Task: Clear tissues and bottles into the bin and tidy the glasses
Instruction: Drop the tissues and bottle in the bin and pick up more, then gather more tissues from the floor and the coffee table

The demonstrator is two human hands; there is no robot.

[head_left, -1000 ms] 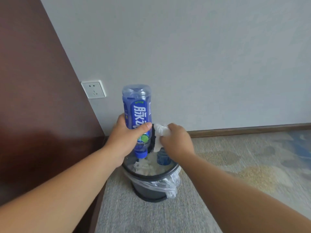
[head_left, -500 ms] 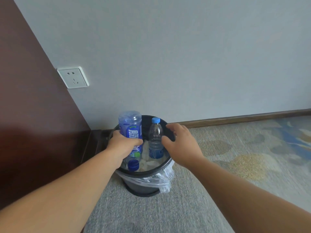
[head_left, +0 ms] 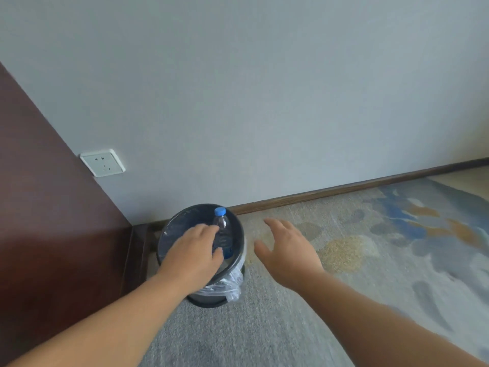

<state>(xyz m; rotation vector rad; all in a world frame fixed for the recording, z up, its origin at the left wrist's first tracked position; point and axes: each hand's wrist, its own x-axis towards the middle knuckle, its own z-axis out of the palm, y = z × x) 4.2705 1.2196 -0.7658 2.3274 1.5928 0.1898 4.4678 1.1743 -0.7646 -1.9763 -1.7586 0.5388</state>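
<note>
Wooden panel (head_left: 47, 221): a dark reddish-brown surface is being seen to the left of the bin, its lower edge running down toward the floor beside it.

Wall socket (head_left: 102, 162): a white outlet plate is being shown on the grey wall, above the bin and to its left, next to the panel's slanted edge.

Bin (head_left: 172, 229): a round dark bin is being seen standing on the carpet against the wall, just right of the wooden panel; a clear plastic liner (head_left: 232, 283) is being seen bunched over its front right rim.

Left hand (head_left: 191, 254): it is being held palm down over the mouth of the bin, fingers loosely curled and slightly apart, nothing gripped; its fingertips are lying close against the bottle, and whether they are touching cannot be told.

Clear bottle (head_left: 222, 234): a small see-through bottle with a blue cap is being seen standing upright inside the bin, at its back right, the cap rising near rim level.

Right hand (head_left: 287, 250): it is being held in the air just right of the bin, above the carpet, fingers spread wide and empty, well clear of the rim.

Carpet (head_left: 383, 247): grey pile with blue, yellow and beige patches is being seen stretching to the right of the bin.

Skirting board (head_left: 344, 188): a dark wooden strip is being seen running along the wall from behind the bin to the right.
</note>
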